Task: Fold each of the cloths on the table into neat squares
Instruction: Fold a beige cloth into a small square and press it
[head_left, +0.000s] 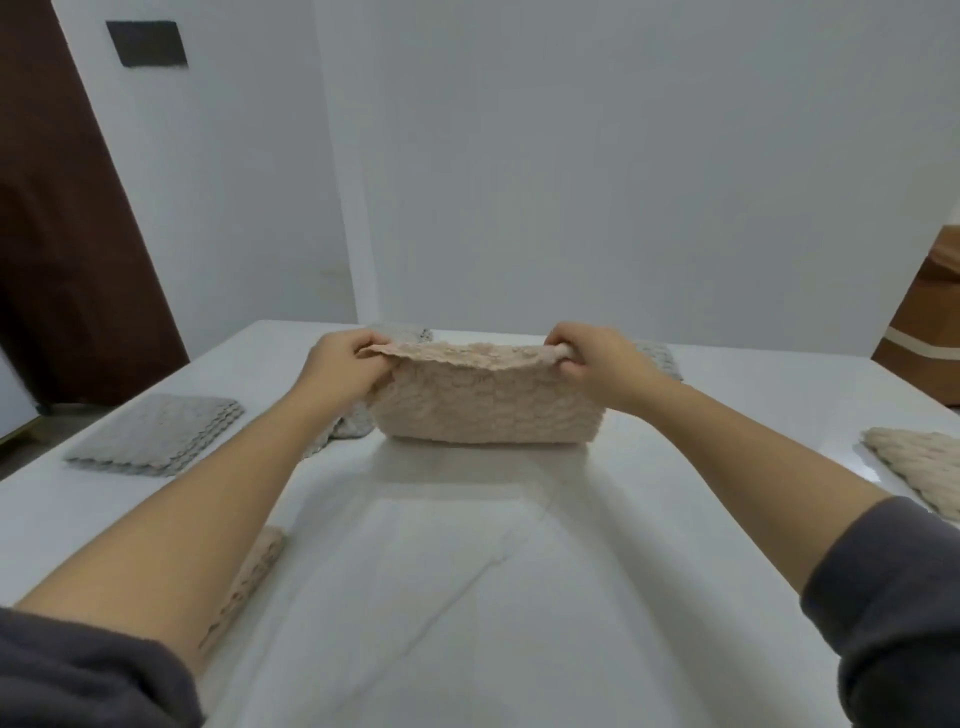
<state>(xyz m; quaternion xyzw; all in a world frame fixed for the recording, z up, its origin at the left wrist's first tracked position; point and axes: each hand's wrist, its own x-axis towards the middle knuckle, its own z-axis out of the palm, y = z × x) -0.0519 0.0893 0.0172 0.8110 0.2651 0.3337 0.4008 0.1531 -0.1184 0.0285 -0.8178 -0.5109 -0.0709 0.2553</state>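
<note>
Far to the left of the held beige cloth (483, 410), you have one folded grey cloth (156, 434) lying flat on the white table (519, 571), its layered edges stacked on the side nearest the held cloth. Nearer to you than that, and also left of the held cloth, a second beige cloth (257, 566) lies on the table, mostly hidden under your left forearm.

Your left hand (343, 364) is at the held cloth's upper left corner, its fingers (371, 345) curled round the top edge and pinching it. Three grey patches peek out around the held cloth: one (345, 428) just beside its lower left corner under your wrist, one (410, 332) behind its upper left edge, and one (660, 358) behind its right end. Whether these are one grey cloth or several cannot be told, since the held cloth covers the middle.

The held beige cloth stands mid-table, doubled over, with its top edges raised between your hands and its rounded lower fold appearing to rest on the table.

Your right hand (597, 358) grips the upper right corner, with its fingers (563, 338) wrapped over the bunched edge. Both dark sleeves are pushed up your arms.

Far to the right of the held cloth, a third beige cloth (919, 467) lies flat at the table's edge, partly out of view. That makes three beige cloths in sight.
</note>
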